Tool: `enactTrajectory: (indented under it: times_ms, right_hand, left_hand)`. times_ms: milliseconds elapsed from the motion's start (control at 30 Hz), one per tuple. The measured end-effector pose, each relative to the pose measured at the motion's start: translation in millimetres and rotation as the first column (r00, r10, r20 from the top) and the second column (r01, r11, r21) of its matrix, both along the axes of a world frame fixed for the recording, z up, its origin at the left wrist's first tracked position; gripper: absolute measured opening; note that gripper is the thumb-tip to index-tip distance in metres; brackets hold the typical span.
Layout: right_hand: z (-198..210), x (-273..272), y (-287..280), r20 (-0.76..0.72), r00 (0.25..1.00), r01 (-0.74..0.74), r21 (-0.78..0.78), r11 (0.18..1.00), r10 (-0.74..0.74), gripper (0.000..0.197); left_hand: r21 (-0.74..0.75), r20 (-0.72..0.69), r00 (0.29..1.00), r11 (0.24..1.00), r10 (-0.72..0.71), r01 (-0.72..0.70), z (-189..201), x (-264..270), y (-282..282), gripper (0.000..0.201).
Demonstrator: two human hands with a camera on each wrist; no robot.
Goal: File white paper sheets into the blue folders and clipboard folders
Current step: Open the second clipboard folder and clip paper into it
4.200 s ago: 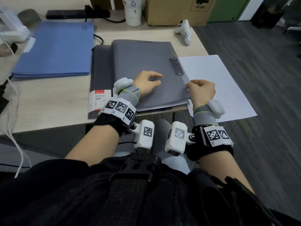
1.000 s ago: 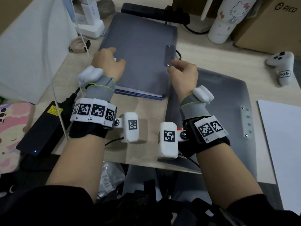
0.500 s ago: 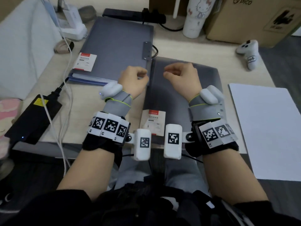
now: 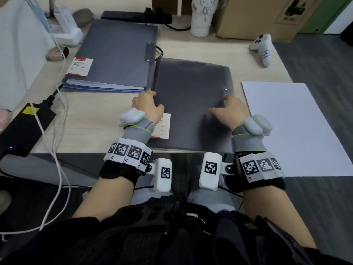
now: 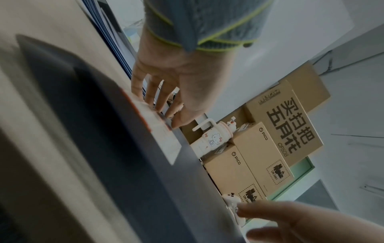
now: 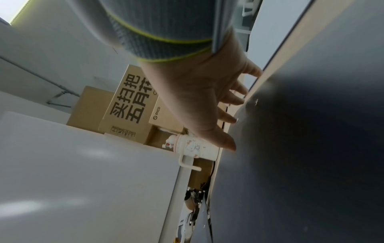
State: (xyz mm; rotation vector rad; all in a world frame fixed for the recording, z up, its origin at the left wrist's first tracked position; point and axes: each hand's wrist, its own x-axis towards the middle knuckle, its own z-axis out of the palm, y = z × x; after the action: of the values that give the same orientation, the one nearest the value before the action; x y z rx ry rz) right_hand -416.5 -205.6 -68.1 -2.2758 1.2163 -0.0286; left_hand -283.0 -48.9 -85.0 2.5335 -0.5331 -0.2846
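Left hand [image 4: 148, 108] fingers spread on clipboard folder [image 4: 191, 104] left edge; right hand [image 4: 232, 111] spread on right edge.

Folder [image 4: 191, 104] lies on desk [image 4: 95, 115] right in front of me; 2nd folder [image 4: 116, 54] behind-left on stack, paper [image 4: 290, 127] to the right, boxes [image 4: 254, 16] at back.
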Motion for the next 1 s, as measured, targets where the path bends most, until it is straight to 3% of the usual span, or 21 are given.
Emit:
enactTrajectory:
  times_ms: [100,167,267,367,467,533,633,800,900,1000]
  right_hand:
    - [-7,-20,-5,-0.069,0.997,0.034,0.012,0.999,-0.033,0.060]
    - [-8,-30,-6,-0.035,0.999,0.040,0.020,0.999,-0.039,0.062]
    - [-2,-44,-8,0.136,0.986,0.085,0.053,0.995,-0.092,0.066]
    - [3,-54,-13,0.360,0.925,0.116,0.046,0.992,-0.125,0.057]
    - [12,-64,-20,0.589,0.787,0.141,0.120,0.983,-0.185,0.044]
    - [20,-71,-24,0.716,0.622,0.123,0.311,0.942,-0.317,0.038]
    - [25,-80,-30,0.745,0.454,0.027,0.536,0.843,-0.488,0.043]
    - [21,-80,-22,0.756,0.253,-0.158,0.648,0.745,-0.604,0.044]
    - [31,-70,-13,0.742,0.275,-0.252,0.669,0.699,-0.611,0.053]
    - [43,-57,-8,0.776,0.397,-0.287,0.611,0.737,-0.489,0.026]
  left_hand:
    - [0.016,0.002,1.000,1.000,0.011,-0.011,0,-9,-6,0.048]
    - [0.024,-0.006,1.000,1.000,0.006,-0.006,0,-15,-9,0.049]
    - [0.056,-0.010,1.000,0.998,-0.015,0.016,1,-26,-15,0.050]
    - [0.048,-0.018,1.000,0.999,0.001,-0.001,2,-31,-18,0.049]
    - [0.022,-0.039,0.999,1.000,0.017,-0.016,2,-32,-20,0.051]
    - [-0.008,-0.059,0.998,1.000,0.014,-0.014,3,-32,-21,0.052]
    - [-0.049,-0.097,0.995,0.999,0.013,-0.017,3,-33,-25,0.053]
    - [-0.136,-0.188,0.982,0.991,-0.025,-0.001,8,-39,-27,0.054]
    - [-0.217,-0.271,0.960,0.976,-0.071,0.011,13,-38,-28,0.053]
    - [-0.345,-0.379,0.917,0.938,-0.124,-0.016,28,-37,-25,0.047]
